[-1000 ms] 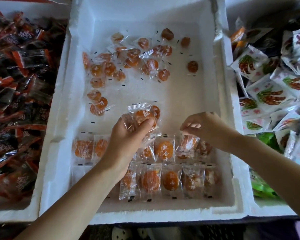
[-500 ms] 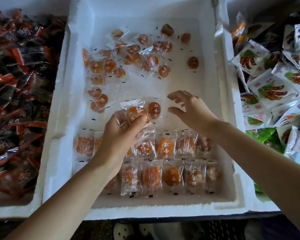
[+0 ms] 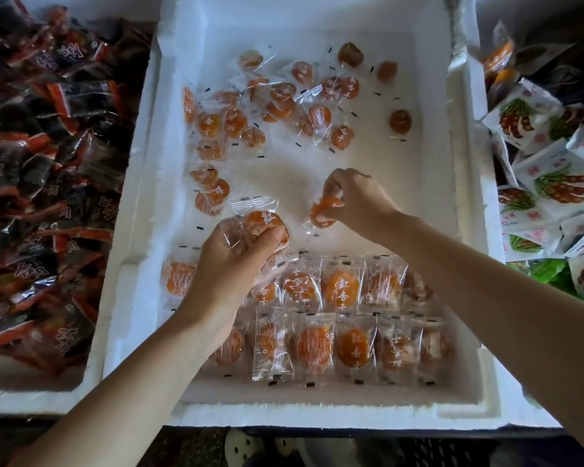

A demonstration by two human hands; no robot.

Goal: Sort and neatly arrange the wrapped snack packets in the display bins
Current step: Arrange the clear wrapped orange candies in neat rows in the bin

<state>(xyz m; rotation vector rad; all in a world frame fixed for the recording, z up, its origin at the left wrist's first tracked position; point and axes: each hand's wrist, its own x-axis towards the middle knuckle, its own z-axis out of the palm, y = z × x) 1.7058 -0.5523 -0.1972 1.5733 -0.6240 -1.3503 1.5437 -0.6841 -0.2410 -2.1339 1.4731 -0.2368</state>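
Left of the white foam bin (image 3: pixel 139 210), dark red-and-black wrapped packets (image 3: pixel 48 163) lie jumbled in a bin of their own. At the foam bin's far end, loose clear-wrapped orange dried-fruit packets (image 3: pixel 277 106) are scattered and point every way, evidently not yet sorted.

Near the bin's middle, the left hand (image 3: pixel 230 264) curls its fingers and thumb round a small stack of the same packets (image 3: pixel 260 224). It probably serves as a ready supply, and the top one's sealed end tilts toward the far wall.

Just right of it, the right hand (image 3: pixel 354 200) pinches a single packet (image 3: pixel 322 214) by its wrapper. The packet hangs crumpled above the bin floor, so its axis is hard to read; it looks meant for a third row.

At the bin's near end, two neat rows (image 3: pixel 341 318) lie flat side by side. Their long axes run from near wall to far wall, so the printed faces show.

Right of the bin, white packets printed in green and red (image 3: pixel 553 170) are heaped.
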